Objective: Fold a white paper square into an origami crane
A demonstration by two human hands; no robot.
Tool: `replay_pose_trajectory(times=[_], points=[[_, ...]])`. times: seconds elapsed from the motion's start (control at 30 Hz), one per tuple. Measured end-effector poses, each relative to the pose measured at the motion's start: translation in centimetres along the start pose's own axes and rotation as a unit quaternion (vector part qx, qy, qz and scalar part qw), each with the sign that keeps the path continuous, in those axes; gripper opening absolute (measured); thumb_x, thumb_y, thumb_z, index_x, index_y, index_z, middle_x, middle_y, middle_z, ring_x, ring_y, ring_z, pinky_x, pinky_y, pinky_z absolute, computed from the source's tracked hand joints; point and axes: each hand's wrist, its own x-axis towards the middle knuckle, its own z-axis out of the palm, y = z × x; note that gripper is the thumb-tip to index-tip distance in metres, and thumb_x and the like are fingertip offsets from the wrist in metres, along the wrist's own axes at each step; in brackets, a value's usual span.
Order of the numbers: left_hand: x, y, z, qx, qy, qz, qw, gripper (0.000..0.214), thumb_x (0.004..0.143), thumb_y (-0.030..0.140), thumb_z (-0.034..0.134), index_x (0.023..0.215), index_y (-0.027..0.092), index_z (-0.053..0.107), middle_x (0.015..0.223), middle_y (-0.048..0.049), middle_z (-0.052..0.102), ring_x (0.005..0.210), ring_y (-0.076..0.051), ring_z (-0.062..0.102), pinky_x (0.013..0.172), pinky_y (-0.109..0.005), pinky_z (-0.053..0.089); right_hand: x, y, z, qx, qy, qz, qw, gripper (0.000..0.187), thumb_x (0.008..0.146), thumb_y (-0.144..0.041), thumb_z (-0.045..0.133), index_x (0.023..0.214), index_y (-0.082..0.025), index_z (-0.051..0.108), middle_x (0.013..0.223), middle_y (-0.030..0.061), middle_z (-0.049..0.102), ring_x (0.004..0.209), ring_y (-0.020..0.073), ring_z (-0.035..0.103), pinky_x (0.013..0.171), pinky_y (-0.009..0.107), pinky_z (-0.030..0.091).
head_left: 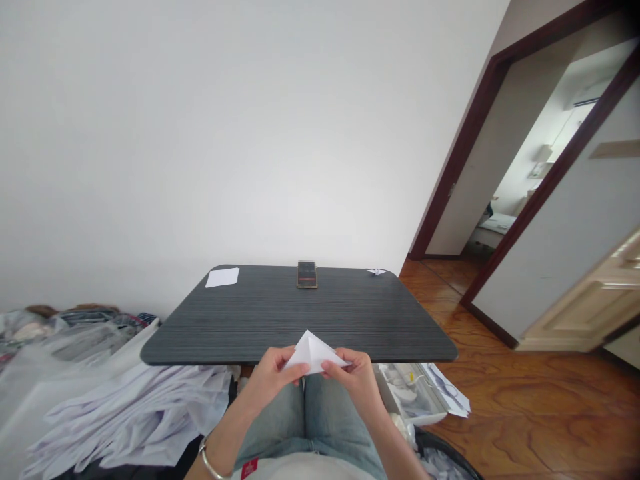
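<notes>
A white sheet of paper folded into a triangle (312, 352) is held between both hands at the table's near edge, its point facing away from me. My left hand (278, 371) pinches its left corner, thumb on top. On the opposite corner, my right hand (353, 371) grips the same way, fingers tucked beneath. A crease runs down from the tip through the middle. The fingers under the paper are partly hidden.
The dark table (270, 313) carries a white paper stack (223, 277) at the back left, a phone (307, 274) at the back middle and a small folded paper piece (377, 272) at the back right. White cloth (145, 407) lies left; an open box (415, 397) stands right.
</notes>
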Motion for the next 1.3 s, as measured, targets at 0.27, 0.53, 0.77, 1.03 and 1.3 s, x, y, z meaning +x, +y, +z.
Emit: replay_pose_trajectory(times=[0.27, 0.53, 0.77, 1.03, 1.3], points=[[-0.4, 0.6, -0.7, -0.067, -0.09, -0.052, 0.992, 0.029, 0.067, 0.04, 0.068, 0.068, 0.011, 0.07, 0.082, -0.0068, 0.061, 0.067, -0.014, 0.05, 0.052, -0.02, 0.04, 0.0, -0.2, -0.3, 0.014, -0.026, 0.005, 1.0, 0.025, 0.065, -0.03, 0.072, 0.05, -0.015, 0.059, 0.053, -0.0011, 0.057, 0.052, 0.0105, 0.047, 0.048, 0.02, 0.036], [-0.4, 0.1, -0.7, -0.108, -0.061, -0.051, 0.991, 0.033, 0.07, 0.037, 0.067, 0.093, 0.013, 0.07, 0.087, -0.008, 0.067, 0.081, -0.02, 0.057, 0.069, -0.025, 0.043, 0.4, -0.2, -0.4, 0.02, -0.001, 0.03, 0.999, 0.032, 0.064, -0.041, 0.071, 0.053, -0.016, 0.055, 0.054, 0.0007, 0.06, 0.049, 0.0126, 0.053, 0.047, 0.022, 0.043], [-0.4, 0.1, -1.0, -0.142, -0.072, -0.038, 0.987, 0.053, 0.064, 0.033, 0.072, 0.112, 0.017, 0.06, 0.105, -0.0093, 0.064, 0.096, -0.023, 0.056, 0.083, -0.031, 0.04, 0.6, -0.1, -1.0, -0.048, -0.061, 0.015, 0.997, 0.029, 0.07, -0.036, 0.066, 0.053, -0.015, 0.056, 0.055, -0.0012, 0.054, 0.052, 0.0113, 0.048, 0.047, 0.02, 0.038], [0.0, -0.3, -0.4, -0.097, 0.004, -0.07, 0.993, 0.033, 0.068, 0.044, 0.067, 0.079, 0.013, 0.062, 0.075, -0.0031, 0.063, 0.061, -0.013, 0.055, 0.055, -0.021, 0.036, 0.4, -0.1, -0.8, -0.181, -0.08, -0.012, 0.98, 0.028, 0.07, -0.027, 0.066, 0.048, -0.015, 0.054, 0.05, -0.0035, 0.051, 0.05, 0.0091, 0.044, 0.05, 0.02, 0.033], [0.6, -1.3, 0.4, -0.039, 0.104, -0.01, 0.994, 0.038, 0.069, 0.048, 0.062, 0.058, 0.018, 0.041, 0.052, 0.0039, 0.053, 0.047, -0.009, 0.042, 0.045, -0.019, 0.027, 0.7, 0.7, -0.3, -0.001, -0.029, 0.052, 0.998, 0.024, 0.066, -0.036, 0.07, 0.068, -0.016, 0.057, 0.063, -0.0008, 0.06, 0.05, 0.013, 0.058, 0.043, 0.021, 0.047]])
